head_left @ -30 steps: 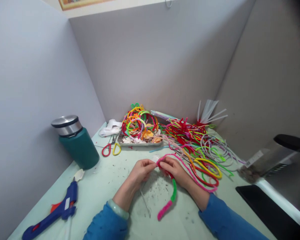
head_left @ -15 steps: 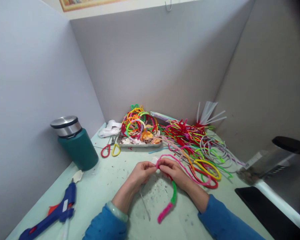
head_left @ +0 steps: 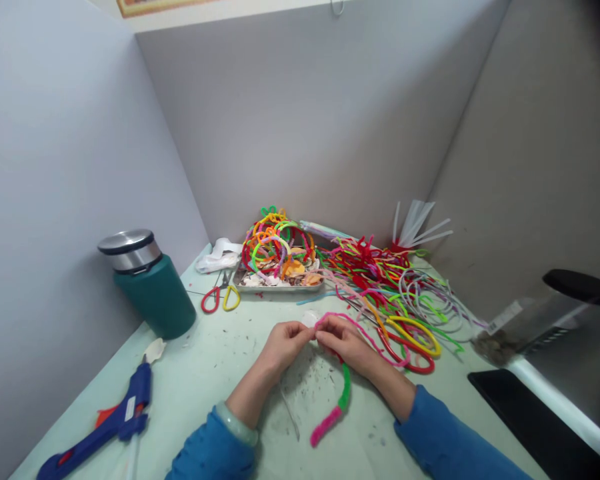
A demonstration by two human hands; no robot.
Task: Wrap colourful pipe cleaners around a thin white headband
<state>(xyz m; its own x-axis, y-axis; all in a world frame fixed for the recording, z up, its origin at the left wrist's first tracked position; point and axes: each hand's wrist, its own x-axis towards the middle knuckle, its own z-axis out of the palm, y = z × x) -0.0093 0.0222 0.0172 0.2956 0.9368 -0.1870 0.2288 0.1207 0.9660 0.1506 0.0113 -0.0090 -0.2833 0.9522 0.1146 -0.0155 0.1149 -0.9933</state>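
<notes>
My left hand (head_left: pixel 281 348) and my right hand (head_left: pixel 347 343) meet at the middle of the table, fingertips pinched close together. Between them is a curved band, part wrapped in fuzzy pipe cleaner; its green and pink end (head_left: pixel 347 392) hangs below my right hand. A thin bare grey end (head_left: pixel 291 413) comes out under my left hand. From the pinched fingers a loose pink pipe cleaner (head_left: pixel 369 331) arcs out to the right over my right hand. My fingers hide the spot where strand and band meet.
A tray (head_left: pixel 280 289) holds shells and coloured pipe-cleaner rings. Right of it lie a heap of pipe cleaners (head_left: pixel 370 267) and large scissors (head_left: pixel 415 337). Small scissors (head_left: pixel 221 297), a green flask (head_left: pixel 155 293) and a blue glue gun (head_left: pixel 125 413) are left. A clear container (head_left: pixel 535 327) stands right.
The loose end of the pink pipe cleaner has shifted a little to the left. The band's hanging end has swung slightly left. Both hands keep their pinch.
</notes>
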